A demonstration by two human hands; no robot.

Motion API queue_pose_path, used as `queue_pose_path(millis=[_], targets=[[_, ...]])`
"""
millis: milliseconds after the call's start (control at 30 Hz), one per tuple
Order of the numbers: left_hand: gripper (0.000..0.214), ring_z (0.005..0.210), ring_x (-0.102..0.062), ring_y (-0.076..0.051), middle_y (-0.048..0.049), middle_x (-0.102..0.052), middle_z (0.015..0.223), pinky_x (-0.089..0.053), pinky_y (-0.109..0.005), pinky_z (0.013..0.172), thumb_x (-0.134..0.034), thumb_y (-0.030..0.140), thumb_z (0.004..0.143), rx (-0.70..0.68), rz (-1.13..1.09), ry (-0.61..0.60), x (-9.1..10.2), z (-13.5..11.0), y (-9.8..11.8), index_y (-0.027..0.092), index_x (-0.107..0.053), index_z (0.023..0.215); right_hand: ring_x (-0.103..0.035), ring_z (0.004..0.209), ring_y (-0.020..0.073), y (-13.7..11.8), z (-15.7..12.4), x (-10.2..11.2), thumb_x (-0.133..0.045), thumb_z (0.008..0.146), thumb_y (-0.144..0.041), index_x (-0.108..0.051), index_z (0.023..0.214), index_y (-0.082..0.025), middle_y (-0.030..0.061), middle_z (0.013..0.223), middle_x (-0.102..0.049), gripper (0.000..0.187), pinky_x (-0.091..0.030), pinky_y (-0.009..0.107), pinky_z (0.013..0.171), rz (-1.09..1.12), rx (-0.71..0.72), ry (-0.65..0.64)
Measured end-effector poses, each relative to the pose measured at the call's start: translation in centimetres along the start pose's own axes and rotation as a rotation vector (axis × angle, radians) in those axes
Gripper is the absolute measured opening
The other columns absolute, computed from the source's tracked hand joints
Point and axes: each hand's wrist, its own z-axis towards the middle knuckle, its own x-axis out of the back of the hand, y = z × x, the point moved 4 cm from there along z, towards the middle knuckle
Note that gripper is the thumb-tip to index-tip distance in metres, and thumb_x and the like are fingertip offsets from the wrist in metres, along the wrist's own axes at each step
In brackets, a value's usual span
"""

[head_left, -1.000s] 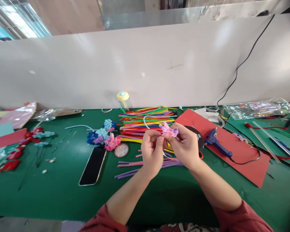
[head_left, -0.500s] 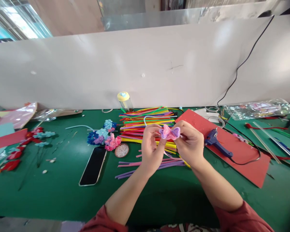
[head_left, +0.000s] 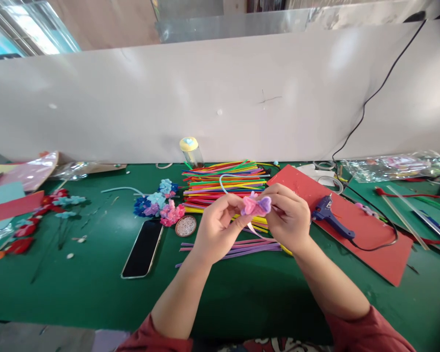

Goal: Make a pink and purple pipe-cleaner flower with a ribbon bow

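Observation:
Between my two hands is a small pink and purple pipe-cleaner flower, held up above the table. My left hand is closed, pinching its left side between thumb and fingers. On the other side the fingers of my right hand close on its purple edge. A thin pale ribbon-like strip hangs below the flower. Behind and beneath the hands lies a pile of coloured pipe cleaners, with pink and purple pipe cleaners nearer to me, partly hidden by my left hand.
Left of the hands are a phone, a round dish of beads and blue and pink fuzzy flowers. A blue glue gun rests on a red board at right. A yellow-lidded jar stands at the back by the white partition.
My left hand has shifted a little left and its grip on the flower has changed. The flower is turned slightly. The view has moved a little.

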Motion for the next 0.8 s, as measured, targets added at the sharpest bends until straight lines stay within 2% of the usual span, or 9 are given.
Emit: queue_pose_path(millis=[100,200,333,567,700,800], targets=[[0.011,0.074,-0.055,-0.011,-0.0004,-0.056,0.075,-0.047,-0.023,0.070,-0.064,0.021,0.073,-0.019,0.020,-0.068,0.0,-0.1,0.3,0.017,-0.056,0.079,-0.056,0.065,0.0114,0.1,0.1,0.1,-0.045,0.076,0.001,-0.058,0.071,-0.019,0.0027,0.070,-0.058,0.024,-0.046,0.023,0.055,0.025,0.034,-0.027],[0.019,0.077,-0.058,-0.014,-0.0029,-0.058,0.081,-0.049,-0.025,0.070,-0.063,0.029,0.073,0.019,-0.005,-0.109,0.4,-0.1,0.3,0.017,-0.055,0.085,-0.056,0.066,0.0116,0.1,0.1,-0.1,-0.044,0.077,0.002,-0.058,0.074,-0.018,0.0040,0.072,-0.058,0.025,-0.047,0.023,0.056,0.024,0.116,-0.086],[0.014,0.076,-0.059,-0.015,-0.0046,-0.060,0.079,-0.051,-0.025,0.070,-0.060,0.028,0.076,0.064,0.067,-0.125,0.9,0.0,0.7,0.015,-0.056,0.079,-0.055,0.064,0.0109,0.3,0.0,-0.2,-0.042,0.077,0.002,-0.057,0.077,-0.017,0.0046,0.073,-0.058,0.024,-0.046,0.022,0.054,0.009,0.181,-0.147],[0.012,0.070,-0.060,-0.014,-0.0044,-0.063,0.075,-0.049,-0.024,0.064,-0.053,0.024,0.081,0.126,0.304,-0.212,1.3,0.0,0.9,0.015,-0.059,0.076,-0.053,0.064,0.0106,0.5,0.0,-0.6,-0.038,0.079,0.001,-0.056,0.075,-0.016,0.0050,0.075,-0.057,0.025,-0.044,0.022,0.054,0.045,0.223,-0.373],[0.016,0.063,-0.061,-0.015,-0.0034,-0.066,0.070,-0.047,-0.024,0.059,-0.049,0.020,0.082,0.098,0.441,-0.252,1.3,0.0,0.7,0.015,-0.061,0.074,-0.049,0.058,0.0091,0.6,-0.1,-0.8,-0.042,0.079,-0.002,-0.056,0.071,-0.017,0.0031,0.072,-0.056,0.022,-0.039,0.021,0.050,0.025,0.272,-0.486],[0.012,0.064,-0.061,-0.015,-0.0027,-0.065,0.070,-0.046,-0.024,0.060,-0.051,0.021,0.081,0.036,0.503,-0.219,1.4,0.0,0.8,0.017,-0.062,0.076,-0.048,0.058,0.0093,0.8,-0.1,-0.9,-0.040,0.080,-0.002,-0.057,0.071,-0.017,0.0033,0.072,-0.057,0.024,-0.039,0.021,0.050,0.024,0.254,-0.512]])
